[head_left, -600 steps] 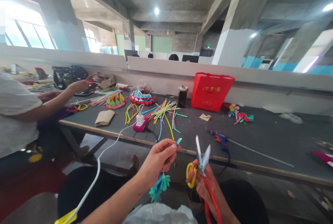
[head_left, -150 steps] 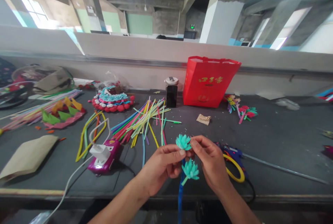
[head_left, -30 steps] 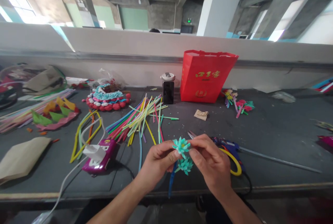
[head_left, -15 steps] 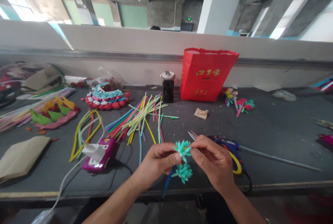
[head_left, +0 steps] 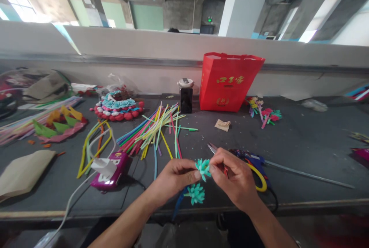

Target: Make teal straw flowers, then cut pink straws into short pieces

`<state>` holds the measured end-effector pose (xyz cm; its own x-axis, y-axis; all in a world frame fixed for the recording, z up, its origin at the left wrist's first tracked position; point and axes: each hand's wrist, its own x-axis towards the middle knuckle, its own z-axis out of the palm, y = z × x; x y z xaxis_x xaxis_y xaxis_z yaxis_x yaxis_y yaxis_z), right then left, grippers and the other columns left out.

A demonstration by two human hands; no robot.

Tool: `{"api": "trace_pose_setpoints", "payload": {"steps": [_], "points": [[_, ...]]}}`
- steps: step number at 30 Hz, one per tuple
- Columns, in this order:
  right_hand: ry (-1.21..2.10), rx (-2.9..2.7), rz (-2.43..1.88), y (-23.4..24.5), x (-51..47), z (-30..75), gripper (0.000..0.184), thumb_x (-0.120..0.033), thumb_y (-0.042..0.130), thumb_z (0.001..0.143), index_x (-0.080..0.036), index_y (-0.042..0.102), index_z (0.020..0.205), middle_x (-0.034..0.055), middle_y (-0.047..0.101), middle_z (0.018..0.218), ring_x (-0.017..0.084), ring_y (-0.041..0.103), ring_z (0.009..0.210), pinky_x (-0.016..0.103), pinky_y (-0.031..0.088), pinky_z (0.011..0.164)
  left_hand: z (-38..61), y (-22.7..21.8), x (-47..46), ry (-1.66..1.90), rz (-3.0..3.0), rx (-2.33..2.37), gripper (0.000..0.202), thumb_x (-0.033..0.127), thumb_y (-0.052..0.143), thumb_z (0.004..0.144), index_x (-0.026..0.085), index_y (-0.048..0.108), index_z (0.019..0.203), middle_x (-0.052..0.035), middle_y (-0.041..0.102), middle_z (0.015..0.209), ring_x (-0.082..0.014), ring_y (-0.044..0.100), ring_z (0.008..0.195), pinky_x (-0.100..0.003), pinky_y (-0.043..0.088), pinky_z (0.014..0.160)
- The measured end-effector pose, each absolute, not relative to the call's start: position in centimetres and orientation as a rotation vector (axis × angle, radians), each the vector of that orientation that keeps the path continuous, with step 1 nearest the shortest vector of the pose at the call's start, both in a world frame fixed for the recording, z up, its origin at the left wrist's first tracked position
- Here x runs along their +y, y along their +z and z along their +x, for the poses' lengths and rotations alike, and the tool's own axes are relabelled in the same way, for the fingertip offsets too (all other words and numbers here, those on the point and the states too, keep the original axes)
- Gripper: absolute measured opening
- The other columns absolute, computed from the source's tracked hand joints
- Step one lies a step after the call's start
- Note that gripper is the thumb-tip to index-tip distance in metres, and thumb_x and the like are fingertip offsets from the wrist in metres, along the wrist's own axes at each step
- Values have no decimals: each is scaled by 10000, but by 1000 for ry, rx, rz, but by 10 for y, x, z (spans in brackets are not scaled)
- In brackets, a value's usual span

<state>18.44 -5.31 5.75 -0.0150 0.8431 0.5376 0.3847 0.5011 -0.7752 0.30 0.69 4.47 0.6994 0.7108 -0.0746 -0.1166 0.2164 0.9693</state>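
Observation:
Between the thumb and fingers of my left hand [head_left: 175,179] is a turquoise pipe-cleaner flower [head_left: 203,169] with a yellowish centre. My right hand [head_left: 235,179] pinches at the flower's right-hand petals, fingertips closed. A second turquoise flower [head_left: 196,194] hangs just below my left hand, beside a blue strip [head_left: 179,204]. Behind my right hand lie scissors, their blades [head_left: 212,148] poking out past the fingers. A bit of red shows at the right fingers; I cannot tell what it is.
Loose pipe cleaners [head_left: 157,129] are heaped left of centre. A purple power strip [head_left: 111,173] with a white plug sits at left. A glue gun [head_left: 256,160] and a yellow ring [head_left: 262,181] lie right of my hands. A red bag [head_left: 227,83] and a phone [head_left: 186,100] stand behind.
The lower flower and blue strip have swung left. My right hand has tilted at the upper flower's petals, and the red bit now shows. My left hand keeps its grip.

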Motion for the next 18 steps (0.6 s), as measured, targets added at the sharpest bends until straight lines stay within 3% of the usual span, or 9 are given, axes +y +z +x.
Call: {"api": "trace_pose_setpoints", "payload": {"steps": [4, 9, 18], "points": [[539, -1536, -1074, 56, -53, 182, 143, -215, 580, 929, -210, 620, 792, -27, 534, 710, 122, 492, 656, 263, 381, 628, -1, 44, 11, 594, 1119, 579, 304, 407, 780, 728, 113, 756, 799, 12, 503, 571, -48, 318, 476, -205, 208, 444], [590, -1356, -1088, 48, -52, 183, 90, -261, 604, 923, -231, 682, 888, -9, 585, 782, 127, 514, 655, 265, 369, 579, -2, 44, 11, 620, 899, 547, 317, 392, 832, 650, 106, 776, 775, -76, 659, 674, -104, 512, 575, -211, 362, 533], [643, -1423, -970, 49, -53, 180, 47, -203, 641, 899, -237, 674, 900, -5, 583, 784, 141, 550, 712, 271, 436, 656, 2, 37, 10, 625, 901, 502, 288, 381, 802, 692, 115, 769, 795, -61, 646, 690, -100, 491, 598, -223, 357, 580]]}}
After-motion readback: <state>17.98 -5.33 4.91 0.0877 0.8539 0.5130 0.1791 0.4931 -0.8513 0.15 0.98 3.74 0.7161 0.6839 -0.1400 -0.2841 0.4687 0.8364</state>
